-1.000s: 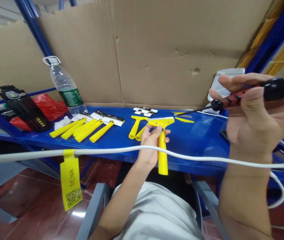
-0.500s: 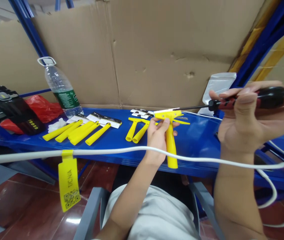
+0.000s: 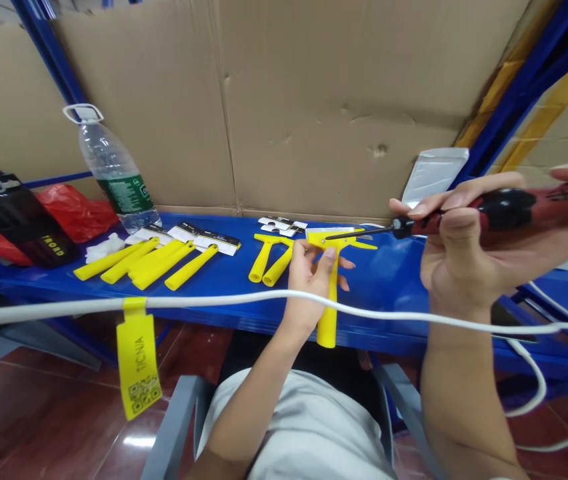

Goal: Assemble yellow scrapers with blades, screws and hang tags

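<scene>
In the middle of the head view, my left hand point(image 3: 308, 279) is closed around the neck of a yellow T-shaped scraper point(image 3: 327, 325), whose handle points down. My right hand point(image 3: 469, 257) grips a red-and-black power screwdriver point(image 3: 509, 208). Its long thin bit reaches left across the scraper's head and its tip appears to meet a screw there. Just left of my left hand lie two yellow T-shaped handles point(image 3: 263, 260). Several yellow handles point(image 3: 191, 268) lie farther left, over white-and-black cards point(image 3: 204, 239).
A white cable point(image 3: 244, 297) with a yellow tag point(image 3: 138, 363) crosses in front of the blue bench point(image 3: 389, 267). At the left stand a water bottle point(image 3: 121, 180), a black flask point(image 3: 24, 220) and a red bag point(image 3: 77, 213). Cardboard point(image 3: 314, 100) walls the back.
The screwdriver has moved left and slightly down, its bit shifting from the head's top edge onto the screw area. The scraper has shifted slightly left and turned a little.
</scene>
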The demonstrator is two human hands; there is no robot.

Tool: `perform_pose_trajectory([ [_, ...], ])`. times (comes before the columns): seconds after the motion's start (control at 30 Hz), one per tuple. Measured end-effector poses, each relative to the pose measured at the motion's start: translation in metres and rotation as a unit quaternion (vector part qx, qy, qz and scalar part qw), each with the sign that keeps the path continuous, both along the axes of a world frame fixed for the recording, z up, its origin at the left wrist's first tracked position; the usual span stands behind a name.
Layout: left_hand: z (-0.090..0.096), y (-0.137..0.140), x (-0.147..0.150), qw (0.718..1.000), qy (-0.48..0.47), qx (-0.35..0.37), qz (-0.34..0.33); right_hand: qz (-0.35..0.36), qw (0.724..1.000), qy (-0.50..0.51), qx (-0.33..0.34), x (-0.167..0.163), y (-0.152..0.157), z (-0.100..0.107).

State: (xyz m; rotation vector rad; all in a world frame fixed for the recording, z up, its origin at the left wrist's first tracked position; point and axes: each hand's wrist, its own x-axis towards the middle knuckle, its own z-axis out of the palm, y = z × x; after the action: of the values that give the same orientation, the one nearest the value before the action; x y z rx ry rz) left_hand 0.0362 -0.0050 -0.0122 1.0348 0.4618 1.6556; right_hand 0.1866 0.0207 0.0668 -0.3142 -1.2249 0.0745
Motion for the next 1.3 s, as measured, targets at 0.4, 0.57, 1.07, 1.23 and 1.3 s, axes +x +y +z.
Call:
perform_pose_trajectory([
  [0.4,-0.012,-0.008,0.002,0.999,0.029,-0.021,0.009,-0.015,0.997,-0.025,0.078,-0.009,0.002,0.006],
  [0.57,-0.011,-0.009,0.000,0.998,0.047,-0.024,0.021,-0.016,0.995,-0.036,0.088,-0.008,0.002,0.004],
  [1.07,-0.010,-0.009,0.001,0.998,0.045,-0.043,-0.011,0.017,0.987,-0.127,0.098,-0.001,0.010,0.000],
  [1.23,-0.012,-0.007,0.001,0.997,0.056,-0.036,-0.045,0.040,0.985,-0.133,0.105,-0.002,0.008,0.001],
  [1.3,-0.012,-0.006,0.002,0.997,0.043,-0.028,-0.053,0.048,0.985,-0.123,0.109,-0.004,0.004,0.002],
])
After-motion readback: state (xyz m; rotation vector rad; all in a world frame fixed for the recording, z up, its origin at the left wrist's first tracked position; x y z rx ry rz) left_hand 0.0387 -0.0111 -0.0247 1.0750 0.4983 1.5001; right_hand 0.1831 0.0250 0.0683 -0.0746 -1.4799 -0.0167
